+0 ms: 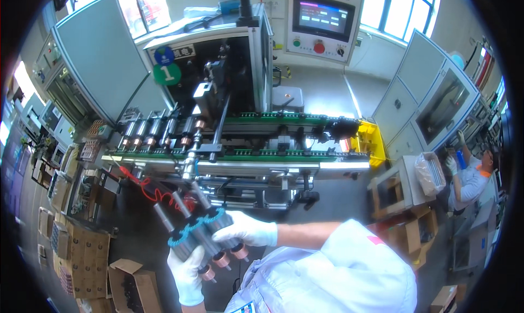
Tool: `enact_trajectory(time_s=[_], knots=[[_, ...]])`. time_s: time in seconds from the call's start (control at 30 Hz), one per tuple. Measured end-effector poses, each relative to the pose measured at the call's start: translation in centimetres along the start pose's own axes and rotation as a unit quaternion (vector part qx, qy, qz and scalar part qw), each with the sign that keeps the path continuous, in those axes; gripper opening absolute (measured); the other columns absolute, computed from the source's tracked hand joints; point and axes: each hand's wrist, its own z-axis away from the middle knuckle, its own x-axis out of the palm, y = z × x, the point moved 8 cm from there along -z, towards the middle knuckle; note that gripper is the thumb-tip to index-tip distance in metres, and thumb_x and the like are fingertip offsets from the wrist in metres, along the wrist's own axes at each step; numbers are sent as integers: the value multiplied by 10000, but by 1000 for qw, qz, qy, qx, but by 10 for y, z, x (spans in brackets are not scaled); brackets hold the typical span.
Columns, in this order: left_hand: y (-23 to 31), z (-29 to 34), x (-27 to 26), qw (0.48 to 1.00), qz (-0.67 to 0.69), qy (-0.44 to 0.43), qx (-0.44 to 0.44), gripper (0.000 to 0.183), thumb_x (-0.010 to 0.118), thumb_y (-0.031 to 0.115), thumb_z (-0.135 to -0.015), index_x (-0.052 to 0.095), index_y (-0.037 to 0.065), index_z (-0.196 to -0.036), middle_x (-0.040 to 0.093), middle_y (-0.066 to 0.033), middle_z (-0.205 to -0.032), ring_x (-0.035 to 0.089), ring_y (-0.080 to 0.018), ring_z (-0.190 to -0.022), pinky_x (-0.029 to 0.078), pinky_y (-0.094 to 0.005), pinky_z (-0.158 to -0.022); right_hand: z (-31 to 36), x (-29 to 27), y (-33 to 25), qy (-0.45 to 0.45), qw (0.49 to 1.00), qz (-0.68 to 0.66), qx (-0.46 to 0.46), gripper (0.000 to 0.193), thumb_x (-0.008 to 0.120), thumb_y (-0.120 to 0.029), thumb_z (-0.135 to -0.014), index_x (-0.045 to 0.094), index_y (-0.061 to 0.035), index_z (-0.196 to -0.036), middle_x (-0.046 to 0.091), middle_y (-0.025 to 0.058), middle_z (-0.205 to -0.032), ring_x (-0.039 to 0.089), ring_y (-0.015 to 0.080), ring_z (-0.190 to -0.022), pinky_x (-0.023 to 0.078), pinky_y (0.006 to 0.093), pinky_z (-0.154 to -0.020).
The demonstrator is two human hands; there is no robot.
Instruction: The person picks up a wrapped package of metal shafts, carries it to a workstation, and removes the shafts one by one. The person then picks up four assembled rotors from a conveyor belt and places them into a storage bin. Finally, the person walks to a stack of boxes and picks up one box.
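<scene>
Three motor rotors (203,236) are held side by side in front of my body, tilted, with steel shafts pointing up and away and copper commutators at the near ends. Turquoise insulation rims their grey cores. My left hand (186,273), in a white glove, is closed around the leftmost rotor from below. From the right, my gloved right hand (250,229) grips the rightmost one. The middle rotor is pressed between the other two. Beyond them, several similar rotors (154,129) rest in a row on the left part of a green-edged conveyor (262,155).
Over the conveyor stands a machine head (207,97). A control panel (322,26) hangs at the back. A coiled red air hose (150,190) dangles below the conveyor's front edge. Yellow bins (371,143) stand at its right end. Open cartons (134,285) sit lower left. A co-worker (472,182) works far right.
</scene>
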Motion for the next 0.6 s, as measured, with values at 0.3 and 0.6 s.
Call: enact_trajectory(time_s=[0.3, 0.6], knots=[[6, 71, -119, 977, -4, 199, 75, 531, 777, 219, -798, 562, -14, -1224, 644, -88, -1138, 625, -189, -1036, 498, -349, -934, -79, 84, 90, -144, 979, 121, 80, 394, 775, -239, -800, 582, -67, -1098, 642, 39, -927, 581, 98, -771, 510, 262, -584], [-4, 171, -220, 882, 3, 468, 61, 442, 761, 66, -813, 570, -2, -1205, 666, -62, -994, 633, -104, -806, 525, -260, -661, -127, 195, 202, -318, 879, 161, 317, 364, 736, -200, -804, 623, 6, -1081, 661, 63, -877, 591, 105, -669, 460, 245, -503]])
